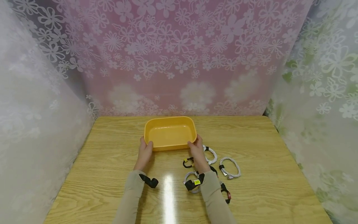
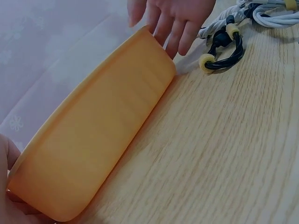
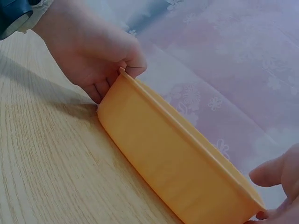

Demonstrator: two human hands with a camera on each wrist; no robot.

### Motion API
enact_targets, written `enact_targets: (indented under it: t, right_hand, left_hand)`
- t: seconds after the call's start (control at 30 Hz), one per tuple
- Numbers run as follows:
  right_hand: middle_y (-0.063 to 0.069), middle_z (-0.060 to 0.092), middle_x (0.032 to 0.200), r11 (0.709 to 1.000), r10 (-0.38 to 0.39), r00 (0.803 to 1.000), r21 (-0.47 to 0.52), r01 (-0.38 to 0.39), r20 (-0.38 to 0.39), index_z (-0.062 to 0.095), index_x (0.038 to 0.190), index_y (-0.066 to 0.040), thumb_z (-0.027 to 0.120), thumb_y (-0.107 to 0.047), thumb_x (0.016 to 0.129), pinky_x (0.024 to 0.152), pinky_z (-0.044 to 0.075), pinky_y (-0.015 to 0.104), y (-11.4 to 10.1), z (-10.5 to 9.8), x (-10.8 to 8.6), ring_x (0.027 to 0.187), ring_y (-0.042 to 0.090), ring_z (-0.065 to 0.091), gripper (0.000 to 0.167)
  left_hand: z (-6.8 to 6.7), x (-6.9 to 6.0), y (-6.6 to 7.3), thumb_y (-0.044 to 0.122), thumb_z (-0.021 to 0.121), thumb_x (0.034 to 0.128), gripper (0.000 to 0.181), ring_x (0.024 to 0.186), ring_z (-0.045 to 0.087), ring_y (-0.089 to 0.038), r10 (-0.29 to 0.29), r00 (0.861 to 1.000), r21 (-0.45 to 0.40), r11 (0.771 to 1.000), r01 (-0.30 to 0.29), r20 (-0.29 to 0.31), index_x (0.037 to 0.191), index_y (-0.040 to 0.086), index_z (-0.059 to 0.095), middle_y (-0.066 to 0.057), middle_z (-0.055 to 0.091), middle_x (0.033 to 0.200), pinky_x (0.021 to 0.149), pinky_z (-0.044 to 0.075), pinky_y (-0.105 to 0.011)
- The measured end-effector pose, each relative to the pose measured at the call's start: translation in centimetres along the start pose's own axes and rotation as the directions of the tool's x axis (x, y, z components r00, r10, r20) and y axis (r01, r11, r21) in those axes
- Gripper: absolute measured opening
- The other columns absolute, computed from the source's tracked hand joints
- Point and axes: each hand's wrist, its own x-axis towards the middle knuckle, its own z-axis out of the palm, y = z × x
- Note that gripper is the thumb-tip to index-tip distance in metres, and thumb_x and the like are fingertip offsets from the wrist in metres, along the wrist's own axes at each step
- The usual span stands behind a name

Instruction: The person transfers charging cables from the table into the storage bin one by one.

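A yellow rectangular plastic basin (image 1: 170, 135) stands near the back of the wooden table, with nothing visible inside. At its left end my left hand (image 1: 144, 154) grips it, thumb over the rim and fingers against the outer wall. My right hand (image 1: 197, 152) is at the right end. In the left wrist view, the fingers of the right hand (image 2: 180, 21) reach along that end fairly straight, and the thumb stands clear of the rim. The basin's long near wall (image 3: 173, 154) shows in the right wrist view, its bottom edge at the tabletop.
Around my right forearm lie coiled cables: a white one (image 1: 235, 175) with a black strap, another white coil (image 1: 213, 157), a small black coil (image 1: 185, 165) with yellow bands, and others partly hidden. Floral curtains (image 1: 179, 62) enclose the table (image 1: 106, 174) at the back and sides.
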Motion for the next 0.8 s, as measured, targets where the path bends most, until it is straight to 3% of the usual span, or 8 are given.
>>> enact_targets:
  t: [0.53, 0.8]
  right_hand:
    - [0.018, 0.023, 0.158, 0.997, 0.012, 0.999, 0.071, -0.016, 0.049, 0.014, 0.155, -0.003, 0.047, -0.013, 0.104, 0.116, 0.019, 0.050, -0.4, -1.1, -1.0, 0.143, 0.030, 0.029, 0.061]
    - [0.018, 0.021, 0.159, 0.997, 0.020, 0.998, 0.070, -0.024, 0.057, 0.014, 0.155, -0.003, 0.048, -0.014, 0.103, 0.117, 0.016, 0.049, 0.0, -1.3, -1.6, 0.146, 0.031, 0.024, 0.064]
  left_hand:
    - [-0.4, 0.0, 0.4, 0.013, 0.040, 0.1000, 0.054, 0.136, 0.039, -0.031, 0.003, 1.000, 0.047, 0.999, -0.004, 0.026, 0.150, 0.000, 0.022, -0.024, 0.041, 0.146, 0.112, 0.028, -0.047]
    - [-0.7, -0.1, 0.3, 0.009, 0.040, 0.1005, 0.050, 0.136, 0.038, -0.033, 0.031, 0.999, 0.045, 0.998, -0.032, 0.028, 0.147, -0.003, 0.025, -0.025, 0.040, 0.146, 0.113, 0.027, -0.048]
